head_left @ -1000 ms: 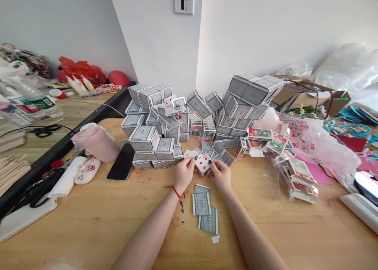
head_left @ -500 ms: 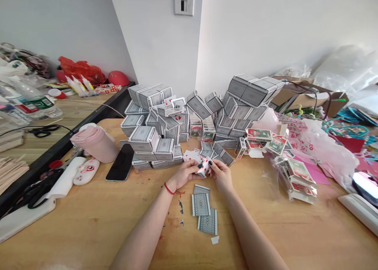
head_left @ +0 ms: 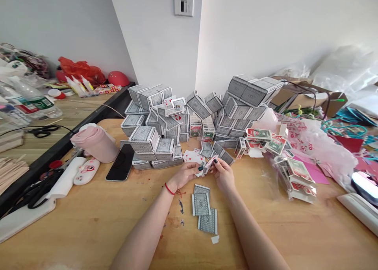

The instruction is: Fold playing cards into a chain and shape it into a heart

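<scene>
Between my two hands a playing card [head_left: 211, 162] with red marks is bent and tilted, seen nearly edge-on. My right hand [head_left: 224, 176] pinches its right side between dark-nailed thumb and fingers. At its lower left my left hand [head_left: 186, 175], with a red string on the wrist, closes thumb on fingers; they partly hide what they grip. Just behind lie loose face-up cards [head_left: 191, 156] with red diamonds. Folded grey-backed cards [head_left: 224, 155] sit behind my right hand. Nearer me, several grey-backed cards with bent edges [head_left: 201, 205] overlap on the table, beside a small white scrap [head_left: 215, 239].
Stacks of card-built blocks stand at left [head_left: 144, 138] and right [head_left: 240, 112]. A phone [head_left: 119, 163], a pink cup [head_left: 96, 144] and a white mouse-shaped case [head_left: 86, 171] are on the left. Opened card boxes [head_left: 297, 171] and a plastic bag [head_left: 319, 144] lie right.
The card in my hands has turned from showing its red-diamond face to nearly edge-on. My right fingers have shifted slightly right and up; my left hand has barely moved.
</scene>
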Demonstrator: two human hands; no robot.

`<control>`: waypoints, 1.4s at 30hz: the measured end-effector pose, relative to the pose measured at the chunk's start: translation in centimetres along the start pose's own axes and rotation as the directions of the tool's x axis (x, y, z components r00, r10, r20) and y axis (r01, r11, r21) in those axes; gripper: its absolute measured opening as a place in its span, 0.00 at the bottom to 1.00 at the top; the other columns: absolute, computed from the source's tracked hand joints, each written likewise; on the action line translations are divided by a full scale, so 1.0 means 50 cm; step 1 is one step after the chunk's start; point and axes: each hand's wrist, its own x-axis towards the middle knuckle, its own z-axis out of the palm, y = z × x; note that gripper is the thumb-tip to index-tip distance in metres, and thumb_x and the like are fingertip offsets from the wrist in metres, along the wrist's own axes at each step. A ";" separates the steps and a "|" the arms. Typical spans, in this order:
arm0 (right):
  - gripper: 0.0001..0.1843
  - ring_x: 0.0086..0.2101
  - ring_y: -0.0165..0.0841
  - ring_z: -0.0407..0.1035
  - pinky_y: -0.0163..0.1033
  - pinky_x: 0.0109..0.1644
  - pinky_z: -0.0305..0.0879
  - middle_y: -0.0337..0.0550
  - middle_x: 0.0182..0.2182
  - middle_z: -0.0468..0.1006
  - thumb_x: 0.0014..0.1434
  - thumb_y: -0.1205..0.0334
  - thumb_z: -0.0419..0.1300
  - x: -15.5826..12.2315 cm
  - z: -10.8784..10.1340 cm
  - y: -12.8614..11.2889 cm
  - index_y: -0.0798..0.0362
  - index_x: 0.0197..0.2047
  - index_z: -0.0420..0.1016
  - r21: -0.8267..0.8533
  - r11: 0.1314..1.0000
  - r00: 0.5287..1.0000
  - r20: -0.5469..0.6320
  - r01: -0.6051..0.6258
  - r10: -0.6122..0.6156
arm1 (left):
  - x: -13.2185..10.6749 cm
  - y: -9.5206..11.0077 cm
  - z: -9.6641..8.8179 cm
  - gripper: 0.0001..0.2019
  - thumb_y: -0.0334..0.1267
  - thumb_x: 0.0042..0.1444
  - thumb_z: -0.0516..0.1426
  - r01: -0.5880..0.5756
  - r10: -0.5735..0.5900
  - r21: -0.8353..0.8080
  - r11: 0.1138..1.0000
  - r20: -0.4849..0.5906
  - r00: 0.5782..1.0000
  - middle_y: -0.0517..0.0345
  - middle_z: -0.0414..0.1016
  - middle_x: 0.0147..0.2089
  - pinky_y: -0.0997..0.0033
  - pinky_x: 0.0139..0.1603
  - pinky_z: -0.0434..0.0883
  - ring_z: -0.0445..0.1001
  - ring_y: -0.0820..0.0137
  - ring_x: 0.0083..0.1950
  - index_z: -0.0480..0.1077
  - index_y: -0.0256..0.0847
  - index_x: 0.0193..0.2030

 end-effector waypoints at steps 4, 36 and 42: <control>0.16 0.21 0.27 0.63 0.34 0.23 0.61 0.37 0.22 0.71 0.43 0.51 0.63 0.007 -0.011 -0.005 0.53 0.31 0.70 -0.063 0.993 0.987 -0.124 0.096 -0.103 | 0.000 0.003 0.000 0.14 0.45 0.42 0.61 -0.156 0.181 0.220 0.963 -0.101 0.978 0.51 0.72 0.36 0.67 0.43 0.65 0.70 0.67 0.39 0.65 0.36 0.22; 0.16 0.25 0.28 0.65 0.32 0.29 0.61 0.36 0.26 0.73 0.41 0.53 0.66 -0.014 0.016 -0.012 0.51 0.30 0.67 -0.047 0.999 0.991 0.130 -0.006 0.012 | -0.009 -0.010 0.019 0.03 0.31 0.46 0.56 -0.316 0.619 0.946 0.075 0.205 0.758 0.52 0.67 0.50 0.59 0.54 0.62 0.63 0.63 0.53 0.66 0.40 0.24; 0.19 0.26 0.30 0.68 0.34 0.28 0.65 0.40 0.29 0.76 0.44 0.51 0.64 -0.013 0.017 -0.011 0.52 0.37 0.69 -0.107 0.993 0.998 0.028 -0.056 0.060 | -0.009 -0.014 0.018 0.06 0.28 0.43 0.56 -0.298 0.637 0.954 -0.002 0.231 0.735 0.53 0.65 0.50 0.63 0.47 0.65 0.65 0.65 0.46 0.62 0.39 0.20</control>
